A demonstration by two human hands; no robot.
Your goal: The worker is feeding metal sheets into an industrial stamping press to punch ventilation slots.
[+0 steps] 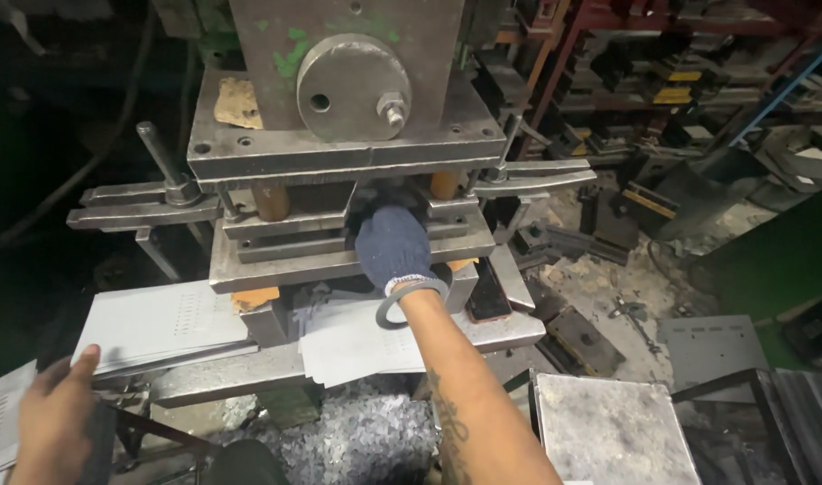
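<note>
Grey sheet-metal blanks on the press bed | gloved right hand reaches into the die gap above them, fingers hidden, grip unclear | bare left hand fingers together on perforated sheet stack
</note>
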